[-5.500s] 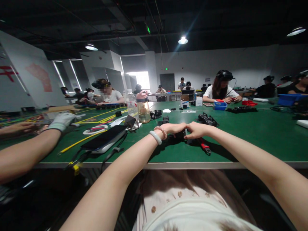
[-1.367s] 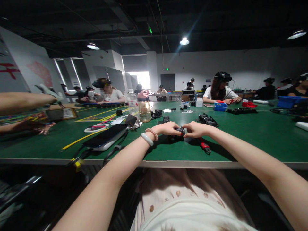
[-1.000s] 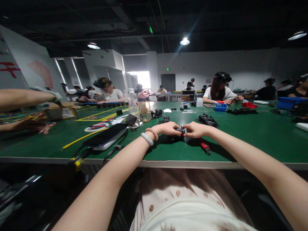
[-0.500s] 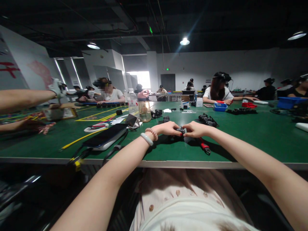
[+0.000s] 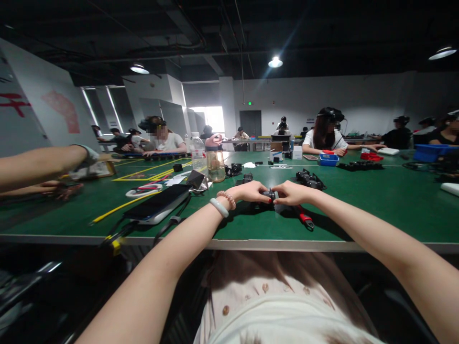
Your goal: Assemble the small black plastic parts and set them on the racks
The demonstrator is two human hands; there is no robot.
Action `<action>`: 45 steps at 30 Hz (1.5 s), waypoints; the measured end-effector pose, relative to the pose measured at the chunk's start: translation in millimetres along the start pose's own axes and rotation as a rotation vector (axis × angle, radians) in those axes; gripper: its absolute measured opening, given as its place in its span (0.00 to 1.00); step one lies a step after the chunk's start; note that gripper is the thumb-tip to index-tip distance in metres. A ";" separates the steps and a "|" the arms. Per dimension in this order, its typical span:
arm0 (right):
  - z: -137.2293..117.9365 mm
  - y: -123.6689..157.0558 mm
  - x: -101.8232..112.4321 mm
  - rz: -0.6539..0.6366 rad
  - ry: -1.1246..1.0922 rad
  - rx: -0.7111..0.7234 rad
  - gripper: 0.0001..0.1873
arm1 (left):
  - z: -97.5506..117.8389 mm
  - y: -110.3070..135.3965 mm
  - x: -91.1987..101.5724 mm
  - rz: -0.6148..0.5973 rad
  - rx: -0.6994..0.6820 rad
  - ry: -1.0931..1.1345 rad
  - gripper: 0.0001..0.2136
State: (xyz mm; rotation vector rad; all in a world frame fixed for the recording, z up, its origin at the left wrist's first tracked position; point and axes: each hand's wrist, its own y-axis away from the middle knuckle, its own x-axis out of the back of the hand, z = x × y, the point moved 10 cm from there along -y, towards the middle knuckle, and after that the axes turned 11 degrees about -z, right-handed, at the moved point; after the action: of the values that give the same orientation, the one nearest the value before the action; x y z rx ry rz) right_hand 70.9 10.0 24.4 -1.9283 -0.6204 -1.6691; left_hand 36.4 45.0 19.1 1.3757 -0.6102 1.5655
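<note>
My left hand and my right hand meet over the green table, fingers closed from both sides on a small dark part with a grey piece. Its exact kind is too small to make out. Below and to the right lies a red-handled tool, its far end hidden near my right hand. Just beyond my right hand sits a cluster of black parts. Another small black part is behind my left hand. A pale bangle and a beaded bracelet circle my left wrist.
To the left lie a phone on a white power bank with cables and a yellow strip. Two bottles stand beyond. A blue bin is at far right. Another person's arm reaches in from the left.
My hands and the small part have barely moved. At the left, the other person's raised hand has come down toward the table.
</note>
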 end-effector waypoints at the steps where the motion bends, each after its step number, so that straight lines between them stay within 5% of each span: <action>1: 0.1 0.0 -0.1 -0.002 0.001 -0.004 0.15 | 0.0 0.0 -0.4 -0.004 -0.001 0.002 0.18; 45: 1.3 -1.3 -2.3 -0.006 -0.001 -0.051 0.19 | -9.7 -6.5 -4.3 -0.055 0.024 -0.027 0.21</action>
State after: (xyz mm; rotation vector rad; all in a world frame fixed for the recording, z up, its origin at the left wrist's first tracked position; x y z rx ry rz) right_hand 70.7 11.8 22.1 -1.9643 -0.5896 -1.7032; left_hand 37.1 54.7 11.3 1.4214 -0.5674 1.5175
